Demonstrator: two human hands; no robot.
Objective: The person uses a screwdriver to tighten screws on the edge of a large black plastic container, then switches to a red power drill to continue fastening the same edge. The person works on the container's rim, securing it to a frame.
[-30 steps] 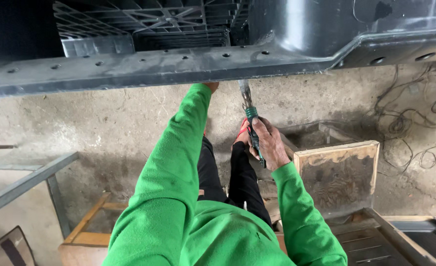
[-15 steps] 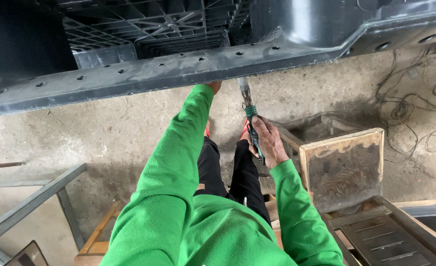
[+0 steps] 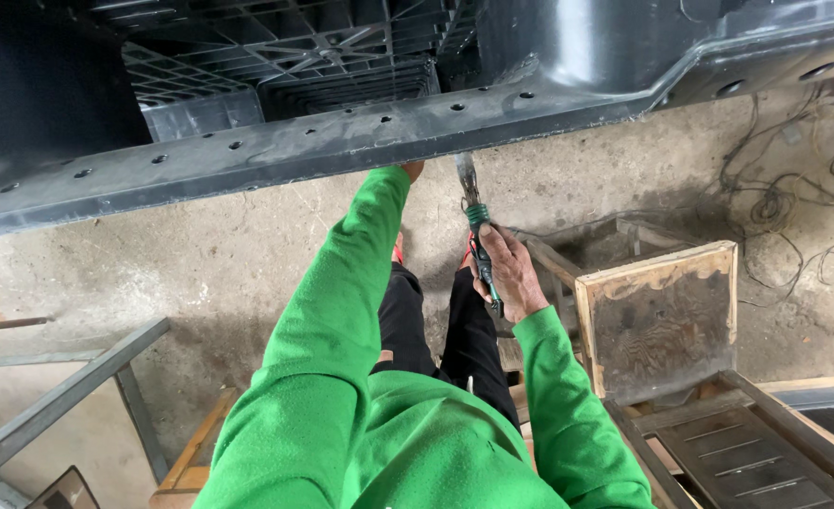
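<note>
- Where the dark metal beam (image 3: 341,141) crosses the upper part of the view, the right hand (image 3: 506,273) holds a hand tool (image 3: 475,236) with its tip raised to the beam's lower edge.
- The fingers (image 3: 490,254) of the right hand are closed around the tool's handle; the handle runs down through the fist and its lower end shows just below the fingers.
- Above the fingers, a green band wraps the tool's shaft, and the grey metal tip stands clear of the hand, touching or nearly touching the beam; contact cannot be confirmed.
- The tool is tilted slightly, its tip leaning to the left of the handle.
- The left hand (image 3: 414,171) is extended upward at the end of a green sleeve (image 3: 341,311). Only a small part of the hand shows at the beam's edge, just left of the tool tip, so it cannot be told whether its fingers are open or closed.
- The beam carries a row of small round holes along its face.
- Below the hands lie the person's dark trousers (image 3: 436,330) and the concrete floor (image 3: 200,254).
- To the right of the right hand stands a worn wooden panel (image 3: 662,320), with loose cables (image 3: 784,207) on the floor beyond it.
</note>
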